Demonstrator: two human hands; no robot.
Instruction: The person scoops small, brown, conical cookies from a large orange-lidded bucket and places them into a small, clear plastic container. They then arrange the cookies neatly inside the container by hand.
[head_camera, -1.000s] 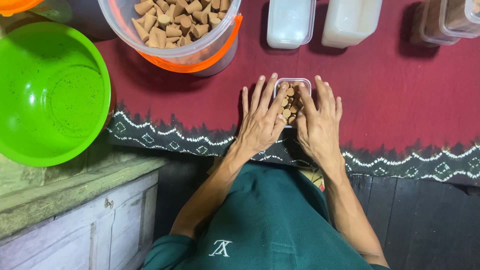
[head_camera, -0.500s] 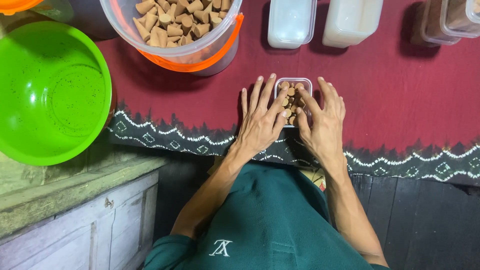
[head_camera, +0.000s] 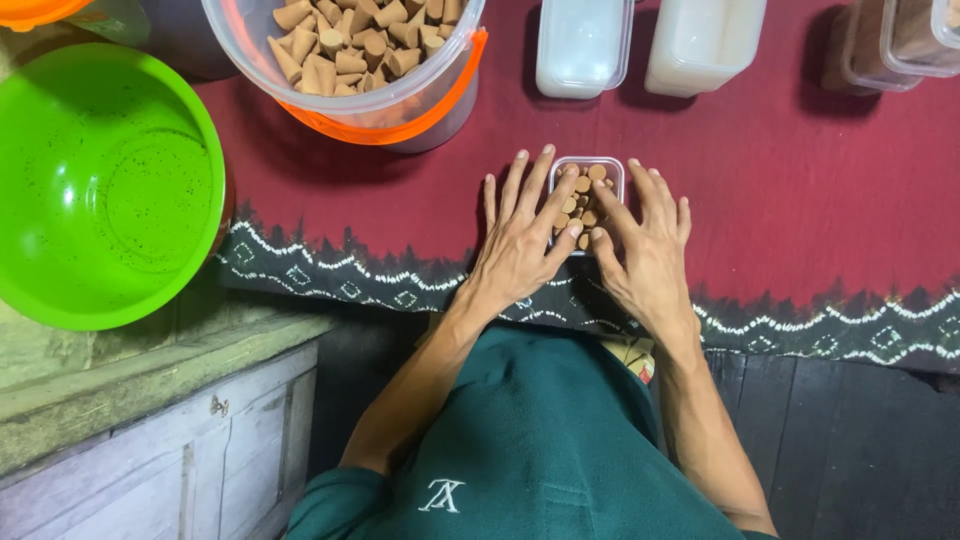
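red cloth (head_camera: 800, 180): left hand (head_camera: 520, 245), right hand (head_camera: 650, 255) flank small cone-filled box (head_camera: 590, 190)

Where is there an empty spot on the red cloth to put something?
Bare red cloth lies right of the right hand, below the lidded tubs. Another patch lies between the green bowl and the left hand. Around the small box it is crowded.

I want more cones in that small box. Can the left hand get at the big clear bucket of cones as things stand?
Probably yes: the left hand rests at the small box, and only bare red cloth lies between it and the bucket, whose top is open.
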